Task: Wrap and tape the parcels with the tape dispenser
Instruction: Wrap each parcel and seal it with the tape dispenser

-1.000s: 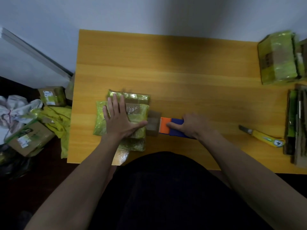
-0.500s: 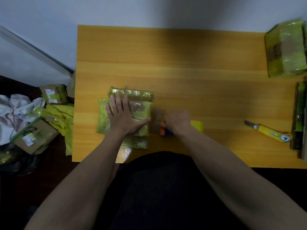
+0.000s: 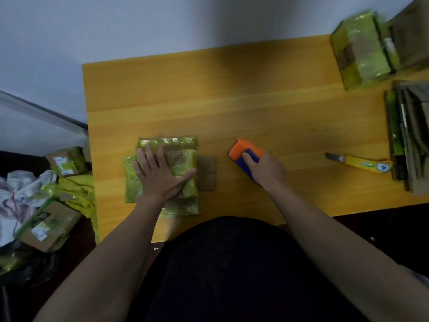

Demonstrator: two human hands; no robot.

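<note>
Right now I have my left hand (image 3: pixel 162 176) spread flat, fingers straight, pressing down on the parcel (image 3: pixel 162 175), a yellow-green wrapped bundle lying near the front-left part of the table (image 3: pixel 232 101). My right hand (image 3: pixel 267 169) is curled round the tape dispenser (image 3: pixel 246 152), orange at its nose and blue in the body, which sits to the right of the parcel and clear of it, with bare wood between. A brown strip of tape (image 3: pixel 206 173) sticks out from the parcel's right edge onto the table; I cannot tell whether it is joined to the dispenser or already cut. That is my chief worry: if the strip has bonded to the wood, lifting the parcel could tear the wrap or peel the tape back off it. The film looks slick and crinkled, so I judge the parcel could slide under my palm if I pull tape sideways without enough downward weight. Farther right of the parcel lies a yellow utility knife (image 3: pixel 362 162) with its blade end showing, and a careless sweep of my right arm could catch it. Beyond it stands a stack of flattened cardboard (image 3: pixel 408 135), and towards the far right corner another wrapped parcel (image 3: pixel 359 49). On the floor left of the parcel are boxes (image 3: pixel 65 161) with white labels, but the print is too blurred and small to read; the knife bears a round mark near its butt that I cannot make out either.
</note>
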